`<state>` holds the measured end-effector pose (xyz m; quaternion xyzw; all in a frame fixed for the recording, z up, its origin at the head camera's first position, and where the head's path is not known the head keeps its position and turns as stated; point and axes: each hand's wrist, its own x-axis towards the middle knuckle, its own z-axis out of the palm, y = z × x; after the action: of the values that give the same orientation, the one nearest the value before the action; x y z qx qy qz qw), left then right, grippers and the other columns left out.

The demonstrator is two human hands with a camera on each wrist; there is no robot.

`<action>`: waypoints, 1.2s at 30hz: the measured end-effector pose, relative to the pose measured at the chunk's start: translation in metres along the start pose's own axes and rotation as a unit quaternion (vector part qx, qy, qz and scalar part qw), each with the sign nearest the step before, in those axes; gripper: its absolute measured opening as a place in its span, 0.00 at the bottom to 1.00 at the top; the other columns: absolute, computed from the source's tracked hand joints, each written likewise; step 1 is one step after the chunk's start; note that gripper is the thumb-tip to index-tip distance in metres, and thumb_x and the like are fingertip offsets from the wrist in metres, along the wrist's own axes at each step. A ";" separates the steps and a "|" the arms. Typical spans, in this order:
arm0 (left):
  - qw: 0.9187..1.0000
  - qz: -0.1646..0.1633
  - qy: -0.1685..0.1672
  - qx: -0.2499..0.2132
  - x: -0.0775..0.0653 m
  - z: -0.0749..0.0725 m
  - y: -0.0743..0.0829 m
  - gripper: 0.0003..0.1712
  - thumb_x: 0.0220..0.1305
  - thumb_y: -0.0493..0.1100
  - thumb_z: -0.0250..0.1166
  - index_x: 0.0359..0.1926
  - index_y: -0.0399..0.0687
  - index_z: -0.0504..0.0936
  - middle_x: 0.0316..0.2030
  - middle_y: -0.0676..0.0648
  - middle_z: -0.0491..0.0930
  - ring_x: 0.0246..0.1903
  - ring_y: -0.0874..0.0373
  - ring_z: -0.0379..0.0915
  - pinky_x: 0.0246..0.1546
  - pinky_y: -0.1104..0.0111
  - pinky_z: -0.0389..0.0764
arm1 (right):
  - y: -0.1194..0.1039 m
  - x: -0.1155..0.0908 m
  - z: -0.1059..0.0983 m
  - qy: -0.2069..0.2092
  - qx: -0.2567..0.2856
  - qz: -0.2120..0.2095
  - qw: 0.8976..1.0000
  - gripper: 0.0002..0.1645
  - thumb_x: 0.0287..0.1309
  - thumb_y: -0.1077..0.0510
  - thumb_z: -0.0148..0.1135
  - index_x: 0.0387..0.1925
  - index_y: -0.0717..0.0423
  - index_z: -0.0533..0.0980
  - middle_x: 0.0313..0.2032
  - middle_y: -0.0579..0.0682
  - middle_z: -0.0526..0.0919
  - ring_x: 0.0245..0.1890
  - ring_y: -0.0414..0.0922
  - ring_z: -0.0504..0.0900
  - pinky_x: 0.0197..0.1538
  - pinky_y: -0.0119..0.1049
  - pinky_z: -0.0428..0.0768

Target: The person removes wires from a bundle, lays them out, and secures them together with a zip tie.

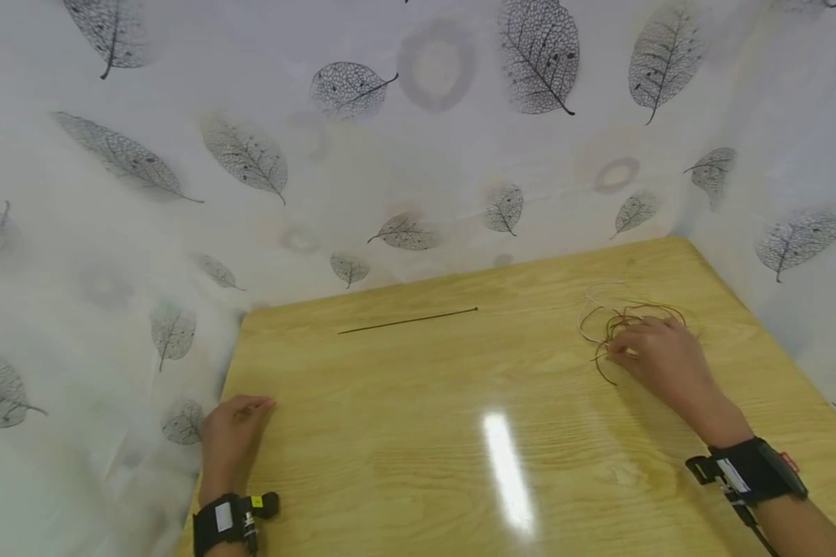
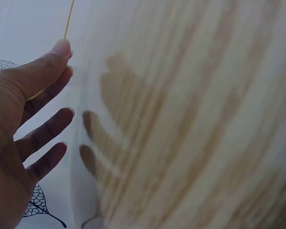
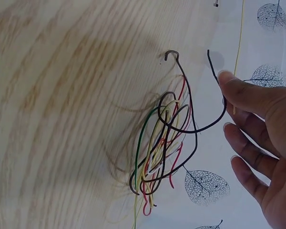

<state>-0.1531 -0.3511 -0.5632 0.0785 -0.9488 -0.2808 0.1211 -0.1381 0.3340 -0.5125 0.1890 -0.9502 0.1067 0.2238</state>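
Observation:
My left hand [image 1: 233,429] is at the left edge of the table. Its thumb and index finger pinch a thin yellow wire [image 2: 69,19], and the other fingers spread loosely. At the right, my right hand [image 1: 662,363] hovers by a loose tangle of wires [image 3: 164,143] in black, red, green, yellow and white. Between its thumb and index finger passes a yellow wire [image 3: 240,38], its short end showing below the thumb. A curved black wire [image 3: 212,125] from the tangle runs up past the thumb tip.
A thin, straight dark strip [image 1: 407,321] with a small knob at its right end lies near the back of the wood-grain table [image 1: 390,433]. White leaf-printed sheeting [image 1: 446,155] rises around the back and sides. Each wrist wears a black strap with a camera.

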 end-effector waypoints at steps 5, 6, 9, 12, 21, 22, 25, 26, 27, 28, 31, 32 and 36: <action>1.000 0.003 0.009 -0.005 -0.001 0.004 0.001 0.10 0.62 0.54 0.75 0.38 0.57 0.92 0.38 0.54 0.89 0.38 0.55 0.85 0.39 0.68 0.77 | -0.002 -0.005 0.007 -0.039 0.009 0.013 0.999 0.12 0.37 0.59 0.84 0.24 0.45 0.86 0.36 0.47 0.87 0.39 0.52 0.81 0.45 0.55 0.76; 1.000 0.000 0.002 -0.012 -0.001 0.005 0.001 0.11 0.62 0.55 0.75 0.39 0.56 0.92 0.39 0.53 0.89 0.39 0.54 0.85 0.40 0.67 0.78 | -0.003 -0.005 0.008 -0.043 0.014 0.013 0.999 0.13 0.37 0.59 0.85 0.24 0.45 0.85 0.37 0.48 0.87 0.39 0.52 0.81 0.43 0.55 0.76; 0.999 -0.017 -0.037 -0.030 0.001 0.006 0.002 0.13 0.64 0.55 0.73 0.41 0.54 0.91 0.42 0.51 0.89 0.44 0.52 0.84 0.46 0.60 0.79 | -0.007 -0.005 0.010 -0.052 0.037 0.007 0.998 0.15 0.35 0.61 0.86 0.23 0.44 0.85 0.40 0.49 0.85 0.39 0.52 0.81 0.38 0.52 0.77; 0.995 -0.035 -0.080 -0.044 0.003 0.005 0.005 0.13 0.66 0.54 0.71 0.43 0.53 0.90 0.46 0.49 0.87 0.48 0.50 0.82 0.51 0.53 0.77 | -0.011 -0.004 0.009 -0.071 0.058 0.003 0.996 0.15 0.36 0.62 0.86 0.22 0.43 0.85 0.43 0.51 0.85 0.42 0.53 0.82 0.41 0.55 0.78; 0.994 0.046 -0.089 -0.043 0.009 0.002 0.020 0.12 0.66 0.47 0.73 0.45 0.47 0.90 0.44 0.46 0.88 0.47 0.47 0.83 0.51 0.55 0.78 | -0.014 0.002 0.004 -0.094 0.057 -0.014 0.994 0.11 0.45 0.60 0.83 0.29 0.42 0.87 0.44 0.50 0.88 0.46 0.56 0.84 0.48 0.64 0.73; 0.994 0.056 -0.087 -0.045 0.010 0.003 0.024 0.12 0.66 0.47 0.72 0.45 0.46 0.89 0.44 0.46 0.88 0.47 0.48 0.83 0.51 0.56 0.78 | -0.014 0.003 0.003 -0.087 0.058 -0.017 0.994 0.11 0.46 0.61 0.82 0.30 0.43 0.87 0.43 0.49 0.88 0.45 0.55 0.84 0.48 0.64 0.73; 0.991 0.094 -0.078 -0.049 0.013 0.008 0.043 0.10 0.68 0.45 0.72 0.44 0.45 0.90 0.43 0.45 0.88 0.44 0.48 0.82 0.48 0.56 0.76 | -0.012 0.006 0.001 -0.062 0.065 -0.022 0.996 0.13 0.47 0.65 0.79 0.34 0.46 0.87 0.38 0.47 0.89 0.40 0.53 0.86 0.50 0.64 0.74; 0.990 0.107 -0.077 -0.050 0.015 0.012 0.051 0.09 0.68 0.45 0.71 0.44 0.46 0.90 0.42 0.46 0.88 0.44 0.48 0.81 0.48 0.56 0.76 | -0.012 0.007 0.000 -0.053 0.068 -0.021 0.996 0.15 0.46 0.66 0.79 0.35 0.48 0.86 0.37 0.47 0.89 0.38 0.52 0.86 0.50 0.63 0.74; 0.989 0.119 -0.079 -0.050 0.015 0.016 0.062 0.08 0.68 0.45 0.71 0.44 0.47 0.90 0.42 0.47 0.88 0.44 0.49 0.80 0.49 0.55 0.75 | -0.011 0.009 -0.001 -0.045 0.071 -0.020 0.996 0.16 0.46 0.67 0.79 0.37 0.49 0.86 0.35 0.47 0.89 0.36 0.52 0.86 0.50 0.63 0.74; 0.986 0.141 -0.079 -0.049 0.016 0.021 0.074 0.07 0.68 0.45 0.71 0.43 0.48 0.90 0.41 0.47 0.88 0.43 0.49 0.80 0.48 0.54 0.75 | -0.011 0.010 -0.002 -0.036 0.073 -0.017 0.997 0.18 0.45 0.68 0.79 0.39 0.51 0.85 0.34 0.48 0.89 0.34 0.52 0.86 0.50 0.62 0.75; 0.974 0.196 -0.099 -0.062 0.019 0.041 0.121 0.05 0.68 0.44 0.71 0.42 0.50 0.90 0.39 0.50 0.88 0.41 0.53 0.81 0.48 0.52 0.78 | -0.010 0.016 -0.007 -0.008 0.075 -0.008 0.997 0.23 0.46 0.68 0.79 0.45 0.54 0.81 0.31 0.50 0.89 0.31 0.52 0.86 0.49 0.60 0.76; 0.968 0.214 -0.111 -0.066 0.019 0.049 0.139 0.05 0.68 0.44 0.71 0.42 0.51 0.90 0.39 0.52 0.88 0.40 0.55 0.81 0.48 0.54 0.79 | -0.011 0.018 -0.009 0.000 0.076 -0.005 0.997 0.23 0.46 0.68 0.79 0.45 0.55 0.81 0.30 0.51 0.89 0.31 0.53 0.86 0.49 0.60 0.75; 0.941 0.290 -0.157 -0.079 0.016 0.082 0.220 0.04 0.68 0.45 0.70 0.42 0.55 0.89 0.38 0.57 0.88 0.38 0.62 0.81 0.44 0.63 0.81 | -0.015 0.032 -0.012 0.014 0.062 -0.009 0.998 0.17 0.48 0.65 0.79 0.42 0.54 0.84 0.29 0.49 0.89 0.31 0.52 0.85 0.52 0.58 0.75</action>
<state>-0.2087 -0.1302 -0.5053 -0.2553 -0.9122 -0.3160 0.0525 -0.1536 0.3144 -0.4851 0.2099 -0.9367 0.1662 0.2258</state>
